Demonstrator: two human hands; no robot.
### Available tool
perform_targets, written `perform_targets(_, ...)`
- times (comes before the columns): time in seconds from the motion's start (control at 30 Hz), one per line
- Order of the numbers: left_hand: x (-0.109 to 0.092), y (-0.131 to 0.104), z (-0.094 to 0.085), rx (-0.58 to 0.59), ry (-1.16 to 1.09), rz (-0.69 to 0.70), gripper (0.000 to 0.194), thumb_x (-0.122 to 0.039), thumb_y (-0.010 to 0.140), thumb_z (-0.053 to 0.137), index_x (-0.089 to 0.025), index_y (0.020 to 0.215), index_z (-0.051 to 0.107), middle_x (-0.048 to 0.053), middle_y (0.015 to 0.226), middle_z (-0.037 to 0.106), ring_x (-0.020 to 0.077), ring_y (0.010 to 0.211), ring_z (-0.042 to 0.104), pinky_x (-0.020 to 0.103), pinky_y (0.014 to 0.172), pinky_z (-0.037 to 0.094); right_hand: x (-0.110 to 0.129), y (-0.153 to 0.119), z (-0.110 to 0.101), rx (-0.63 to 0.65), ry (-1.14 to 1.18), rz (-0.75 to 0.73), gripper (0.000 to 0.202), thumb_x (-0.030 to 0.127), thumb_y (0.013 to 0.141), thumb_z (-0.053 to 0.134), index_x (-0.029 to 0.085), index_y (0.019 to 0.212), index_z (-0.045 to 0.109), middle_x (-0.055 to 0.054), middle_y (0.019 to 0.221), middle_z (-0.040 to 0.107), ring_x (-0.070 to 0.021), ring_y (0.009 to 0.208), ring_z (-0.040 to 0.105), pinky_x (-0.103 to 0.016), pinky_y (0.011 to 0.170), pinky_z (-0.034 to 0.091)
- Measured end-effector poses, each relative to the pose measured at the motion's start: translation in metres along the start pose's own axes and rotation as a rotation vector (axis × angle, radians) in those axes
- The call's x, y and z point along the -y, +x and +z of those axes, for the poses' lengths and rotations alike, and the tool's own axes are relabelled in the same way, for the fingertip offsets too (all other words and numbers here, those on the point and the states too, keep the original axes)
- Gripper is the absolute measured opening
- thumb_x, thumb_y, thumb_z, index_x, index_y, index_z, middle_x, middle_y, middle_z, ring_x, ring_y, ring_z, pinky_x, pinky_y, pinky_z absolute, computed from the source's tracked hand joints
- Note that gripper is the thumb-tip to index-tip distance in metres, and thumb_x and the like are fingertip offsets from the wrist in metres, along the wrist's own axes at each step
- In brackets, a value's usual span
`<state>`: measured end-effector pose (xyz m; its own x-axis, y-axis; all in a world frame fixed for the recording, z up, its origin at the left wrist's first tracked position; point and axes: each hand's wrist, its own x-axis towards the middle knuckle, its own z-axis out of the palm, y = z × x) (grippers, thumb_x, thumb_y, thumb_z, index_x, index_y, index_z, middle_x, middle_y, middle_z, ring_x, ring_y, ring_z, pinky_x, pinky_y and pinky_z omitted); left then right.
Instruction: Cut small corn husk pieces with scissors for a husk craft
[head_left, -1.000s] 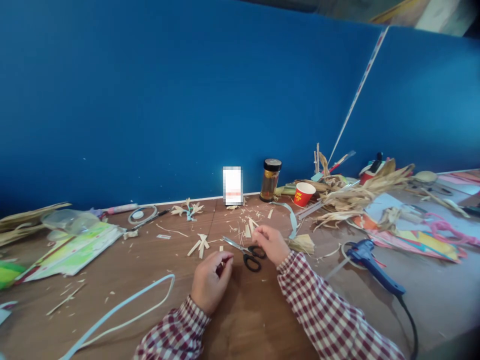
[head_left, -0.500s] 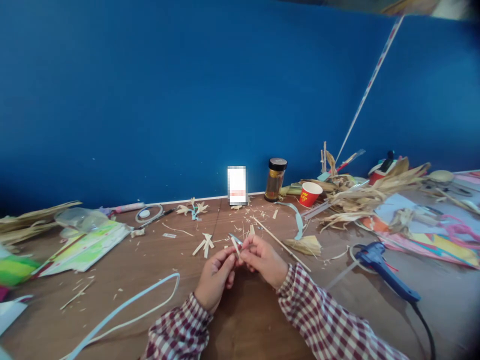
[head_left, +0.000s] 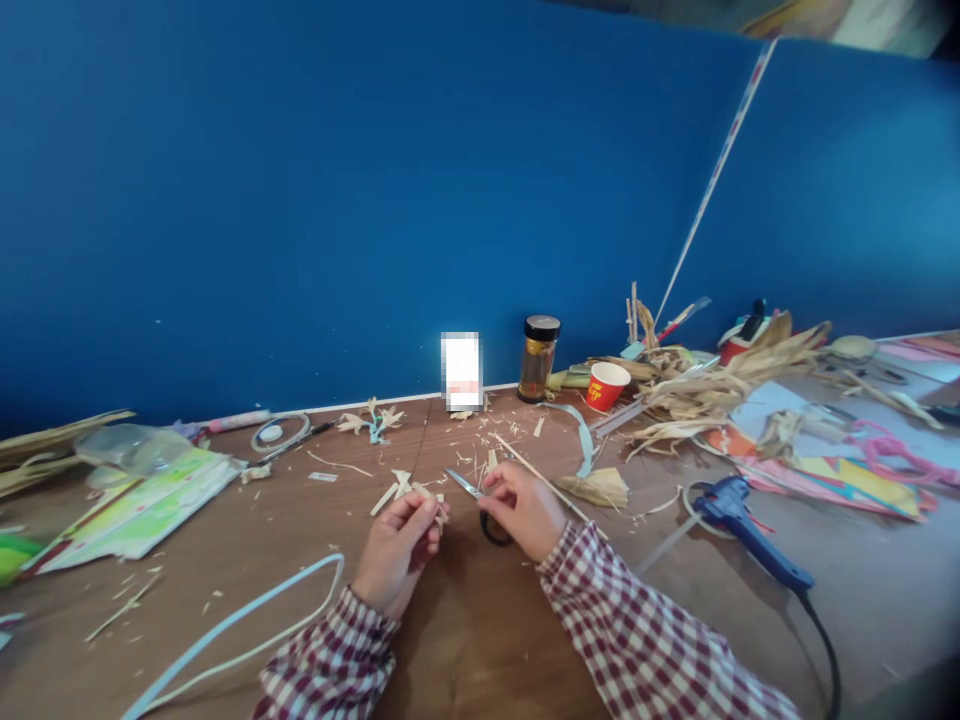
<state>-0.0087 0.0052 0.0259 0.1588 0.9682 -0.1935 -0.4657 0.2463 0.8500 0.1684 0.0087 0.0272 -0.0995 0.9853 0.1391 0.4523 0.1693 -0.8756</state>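
Note:
My left hand (head_left: 401, 550) pinches a short pale strip (head_left: 429, 495), apparently dried husk, between thumb and fingers. Most of the strip is covered by the fingertips. To the right, the fingers of my right hand (head_left: 529, 510) are closed at the middle of a pair of scissors (head_left: 465, 484). The silver blades point away to the left, and a black handle loop shows below the fingers. Just beyond my left hand, several cut pale strips (head_left: 386, 498) lie crossed on the brown table (head_left: 465, 640).
A blue glue gun (head_left: 750, 535) lies on the right, its cord trailing forward. A dark-lidded jar (head_left: 538, 360), a red paper cup (head_left: 607, 387) and dried husks (head_left: 720, 400) stand or lie behind. A pale blue band (head_left: 240, 590) loops at front left.
My hands have parted: the left drew back leftward with the strip, and the right closed at the scissors. The view has swung slightly right.

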Motion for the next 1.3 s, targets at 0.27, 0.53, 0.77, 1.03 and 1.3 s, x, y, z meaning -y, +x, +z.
perform_targets(0.27, 0.001, 0.006, -0.002, -0.103, 0.041, -0.011, 0.025, -0.025, 0.056, 0.075, -0.011, 0.074, 0.065, 0.001, 0.065, 0.062, 0.0055, 0.051, 0.054, 0.013, 0.049, 0.048, -0.002, -0.001, -0.016, -0.016, -0.619, -0.158, 0.017, 0.036, 0.074, 0.06, 0.019, 0.079, 0.058, -0.004, 0.082, 0.057, -0.0173, 0.078, 0.052, -0.027, 0.07, 0.037)
perform_targets(0.53, 0.0, 0.007, -0.006, -0.198, 0.055, 0.016, 0.028, -0.031, 0.056, 0.074, -0.012, 0.075, 0.064, -0.005, 0.05, 0.051, 0.0033, 0.042, 0.046, 0.011, 0.037, 0.038, 0.0, -0.004, -0.013, -0.005, -0.734, -0.138, 0.015, 0.031, 0.072, 0.062, 0.016, 0.072, 0.059, -0.007, 0.084, 0.054, -0.0199, 0.08, 0.05, -0.03, 0.071, 0.038)
perform_targets(0.77, -0.002, 0.008, -0.005, -0.232, 0.065, 0.058, 0.03, -0.032, 0.053, 0.075, -0.01, 0.069, 0.061, -0.003, 0.056, 0.054, 0.0021, 0.04, 0.042, 0.012, 0.034, 0.031, 0.004, -0.002, -0.01, -0.098, -0.432, -0.057, 0.016, 0.029, 0.076, 0.056, 0.015, 0.069, 0.059, -0.005, 0.079, 0.056, -0.0174, 0.077, 0.051, -0.03, 0.073, 0.039)
perform_targets(1.03, -0.008, 0.011, -0.013, -0.327, -0.029, 0.15, 0.028, -0.03, 0.055, 0.074, -0.013, 0.071, 0.058, -0.005, 0.055, 0.054, 0.002, 0.041, 0.043, 0.012, 0.037, 0.033, -0.011, 0.011, -0.005, 0.036, 0.343, 0.186, 0.038, 0.048, 0.082, 0.039, 0.016, 0.078, 0.058, 0.002, 0.058, 0.047, -0.0077, 0.043, 0.033, -0.02, 0.037, 0.023)
perform_targets(1.3, -0.002, 0.001, 0.0, -0.058, 0.013, 0.046, 0.024, -0.029, 0.062, 0.07, -0.015, 0.08, 0.063, 0.005, 0.095, 0.064, 0.0034, 0.049, 0.051, 0.016, 0.041, 0.043, -0.008, 0.004, 0.006, 0.227, 0.4, 0.138, 0.042, 0.056, 0.075, 0.048, 0.015, 0.079, 0.057, 0.003, 0.057, 0.047, -0.0066, 0.044, 0.038, -0.019, 0.041, 0.031)
